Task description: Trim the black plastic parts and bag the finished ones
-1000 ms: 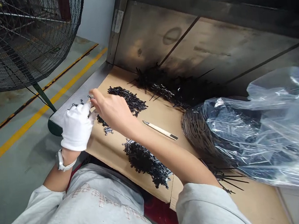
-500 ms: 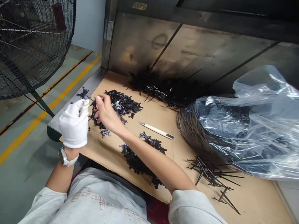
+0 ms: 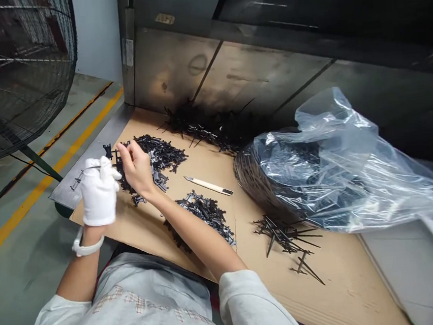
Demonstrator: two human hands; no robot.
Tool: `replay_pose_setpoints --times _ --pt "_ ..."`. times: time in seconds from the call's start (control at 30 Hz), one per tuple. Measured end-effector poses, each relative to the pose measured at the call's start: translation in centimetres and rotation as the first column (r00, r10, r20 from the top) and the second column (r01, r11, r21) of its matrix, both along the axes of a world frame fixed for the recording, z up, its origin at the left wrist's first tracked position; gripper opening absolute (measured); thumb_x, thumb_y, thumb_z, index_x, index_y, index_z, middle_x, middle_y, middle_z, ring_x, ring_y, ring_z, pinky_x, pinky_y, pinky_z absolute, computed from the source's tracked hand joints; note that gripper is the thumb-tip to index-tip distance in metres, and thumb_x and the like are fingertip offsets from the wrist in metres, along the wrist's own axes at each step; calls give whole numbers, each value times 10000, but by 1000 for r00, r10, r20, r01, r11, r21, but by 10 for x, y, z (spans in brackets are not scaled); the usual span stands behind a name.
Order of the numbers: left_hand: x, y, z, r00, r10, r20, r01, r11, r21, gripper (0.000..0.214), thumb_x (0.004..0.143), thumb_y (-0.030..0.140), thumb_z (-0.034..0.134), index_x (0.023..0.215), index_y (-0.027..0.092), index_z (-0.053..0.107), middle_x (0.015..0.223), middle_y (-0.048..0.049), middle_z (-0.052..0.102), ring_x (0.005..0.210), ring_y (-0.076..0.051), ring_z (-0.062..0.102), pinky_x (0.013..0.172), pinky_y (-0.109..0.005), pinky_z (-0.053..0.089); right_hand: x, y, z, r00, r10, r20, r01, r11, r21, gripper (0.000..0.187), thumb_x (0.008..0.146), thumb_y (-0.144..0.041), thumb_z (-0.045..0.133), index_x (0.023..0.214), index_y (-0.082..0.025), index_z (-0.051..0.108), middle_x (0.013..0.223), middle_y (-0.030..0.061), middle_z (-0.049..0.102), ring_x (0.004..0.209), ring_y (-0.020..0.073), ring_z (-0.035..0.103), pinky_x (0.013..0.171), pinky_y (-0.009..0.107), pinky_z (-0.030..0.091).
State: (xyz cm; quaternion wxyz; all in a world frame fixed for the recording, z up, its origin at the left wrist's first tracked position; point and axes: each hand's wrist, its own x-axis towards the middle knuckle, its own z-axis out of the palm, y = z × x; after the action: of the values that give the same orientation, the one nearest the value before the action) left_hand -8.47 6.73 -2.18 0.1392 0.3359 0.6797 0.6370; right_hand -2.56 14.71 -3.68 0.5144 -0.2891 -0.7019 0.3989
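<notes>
My left hand [image 3: 97, 192] wears a white glove and is closed on a thin black plastic strip [image 3: 84, 172] that sticks out to the left. My bare right hand [image 3: 134, 165] pinches a small black plastic part [image 3: 110, 153] just beside the glove. Both hands hover over a pile of small black parts [image 3: 158, 158] at the left end of a cardboard sheet [image 3: 250, 276]. A second pile of black parts [image 3: 204, 212] lies nearer my body, by my right forearm.
A white-handled craft knife [image 3: 209, 185] lies mid-sheet. A clear plastic bag [image 3: 340, 171] of long black strips spills at the right, with loose strips [image 3: 285, 237] before it. More black strips [image 3: 213, 124] heap against the metal back wall. A large fan [image 3: 12, 75] stands left.
The view has swung right and down. Both hands stayed together at the left pile; the small black part now sits in my right fingers beside the glove.
</notes>
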Motion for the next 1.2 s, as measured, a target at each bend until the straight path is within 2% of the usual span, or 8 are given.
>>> replay_pose_setpoints --times 0.17,0.37,0.5,0.67,0.77,0.83,0.97,1.2 --pt "0 8 -1 941 -147 306 96 980 175 241 886 392 524 792 231 370 522 98 475 344 -62 392 352 -180 290 0 1 2 999 38 -35 -40 997 -62 469 961 -584 333 649 -237 290 570 -68 345 521 77 341 534 222 308" --pt "1 19 -20 933 316 -170 -307 949 74 213 888 275 541 735 218 404 548 50 535 501 -91 524 524 -204 387 9 6 8 963 -149 224 91 964 250 438 992 -552 278 696 -238 350 571 -55 346 483 84 284 508 257 233" --pt "-14 18 -15 979 41 199 -77 981 178 203 921 307 512 777 223 397 522 81 514 398 -65 436 423 -177 349 15 39 2 862 -327 387 270 943 194 422 1028 -461 231 785 -218 476 633 -5 499 567 125 480 584 245 333" --pt "-21 5 3 617 -307 724 69 938 339 201 837 184 656 782 196 463 630 83 531 446 -9 488 347 -94 318 19 73 -10 597 -211 774 204 973 108 368 1004 -460 368 938 -174 589 888 116 665 861 246 628 715 301 414" --pt "-21 3 6 466 -369 804 51 919 392 171 903 198 582 764 181 484 546 94 452 379 4 414 331 -74 306 17 61 -9 752 -164 639 161 985 64 394 1009 -469 341 928 -169 582 992 114 645 911 205 612 757 284 439" --pt "-21 6 5 445 -394 804 49 907 418 209 923 224 562 739 178 475 505 101 396 353 7 366 329 -70 291 13 43 -6 900 60 431 8 988 -154 481 1010 -522 238 907 -185 566 880 58 618 757 143 595 664 243 446" --pt "-14 14 -6 525 -368 767 80 919 386 243 887 273 618 722 189 460 519 95 408 350 2 331 320 -87 274 3 7 -4 938 346 6 -303 830 -468 604 931 -690 186 763 -206 508 612 -36 437 484 92 411 463 219 344" --pt "4 12 -10 859 -229 458 44 924 381 262 825 332 667 762 227 436 546 81 460 403 -37 369 385 -155 311 4 -3 -1 995 30 -94 -44 988 -151 530 913 -600 440 583 -219 279 580 -61 258 567 82 266 551 235 252"
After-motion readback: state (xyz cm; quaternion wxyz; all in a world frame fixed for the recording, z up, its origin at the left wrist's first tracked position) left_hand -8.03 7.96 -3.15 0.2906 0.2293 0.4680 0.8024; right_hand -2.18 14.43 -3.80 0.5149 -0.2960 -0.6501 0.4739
